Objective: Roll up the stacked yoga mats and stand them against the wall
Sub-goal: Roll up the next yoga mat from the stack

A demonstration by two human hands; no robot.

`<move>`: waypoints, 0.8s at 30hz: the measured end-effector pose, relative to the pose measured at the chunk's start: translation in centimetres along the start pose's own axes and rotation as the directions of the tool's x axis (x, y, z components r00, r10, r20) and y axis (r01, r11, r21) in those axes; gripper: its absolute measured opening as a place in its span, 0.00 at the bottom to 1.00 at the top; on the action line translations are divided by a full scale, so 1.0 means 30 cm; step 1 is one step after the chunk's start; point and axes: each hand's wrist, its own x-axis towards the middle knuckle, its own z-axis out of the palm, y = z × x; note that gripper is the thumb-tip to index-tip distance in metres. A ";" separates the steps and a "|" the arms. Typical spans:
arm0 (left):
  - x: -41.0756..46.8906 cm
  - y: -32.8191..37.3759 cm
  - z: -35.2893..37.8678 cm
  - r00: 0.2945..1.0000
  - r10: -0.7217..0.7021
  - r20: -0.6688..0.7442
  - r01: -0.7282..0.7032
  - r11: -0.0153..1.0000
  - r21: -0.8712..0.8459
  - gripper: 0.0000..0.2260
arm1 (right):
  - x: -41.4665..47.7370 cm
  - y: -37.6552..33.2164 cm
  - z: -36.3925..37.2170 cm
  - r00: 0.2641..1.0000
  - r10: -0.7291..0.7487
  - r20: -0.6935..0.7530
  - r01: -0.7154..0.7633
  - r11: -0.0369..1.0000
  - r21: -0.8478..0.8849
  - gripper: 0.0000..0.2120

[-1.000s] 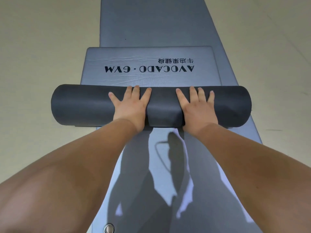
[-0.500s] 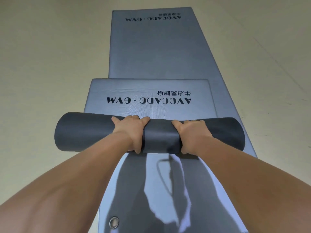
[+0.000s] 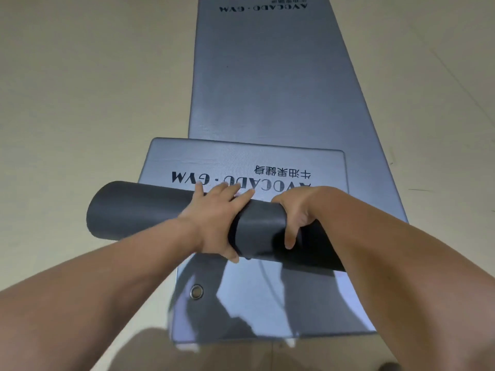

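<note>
Left hand (image 3: 214, 218), right hand (image 3: 297, 210) and forearms (image 3: 120, 266) are bare.

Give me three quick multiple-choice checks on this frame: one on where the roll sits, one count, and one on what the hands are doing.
1. The dark roll lies: A) on bare floor; B) against a wall; C) across the top mat, beside its print.
2. AVOCADO·GYM prints in view: A) one; B) two; C) four.
3. The hands: A) both grip the roll; B) both are lifted off it; C) only the right touches it.

Answers:
1 C: the roll partly covers the top mat's lettering.
2 B: one print is by the roll and one is at the lower mat's far end.
3 A: the left hand and right hand each wrap the roll, thumbs on its near side.
</note>
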 end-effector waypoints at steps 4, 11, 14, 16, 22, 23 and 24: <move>-0.022 0.111 0.124 0.994 -0.103 -0.021 0.104 0.993 0.055 0.69 | 0.016 0.003 0.056 0.996 0.044 -0.075 -0.049 0.997 -0.053 0.46; 0.033 0.084 0.115 0.988 -0.141 -0.068 0.145 0.988 0.056 0.62 | 0.003 0.084 0.139 0.968 0.007 -0.252 -0.011 1.000 -0.013 0.66; 0.064 0.063 0.054 0.986 -0.169 0.007 0.169 0.985 0.020 0.62 | -0.015 0.094 0.178 0.893 0.015 -0.449 -0.034 0.999 -0.034 0.65; 0.094 0.049 0.012 0.977 -0.205 0.066 0.206 0.978 -0.013 0.63 | -0.018 0.078 0.237 0.786 -0.009 -0.618 -0.076 0.991 -0.111 0.62; 0.185 0.019 -0.095 0.930 -0.286 0.231 0.312 0.946 -0.086 0.65 | 0.064 -0.021 0.387 0.668 0.039 -0.744 -0.143 0.987 -0.076 0.66; 0.195 0.014 -0.103 0.927 -0.284 0.244 0.314 0.945 -0.092 0.65 | 0.072 -0.025 0.378 0.685 0.067 -0.726 -0.163 0.985 -0.063 0.68; 0.202 0.008 -0.107 0.926 -0.285 0.249 0.316 0.944 -0.098 0.65 | 0.076 -0.026 0.363 0.708 0.079 -0.702 -0.179 0.982 -0.069 0.70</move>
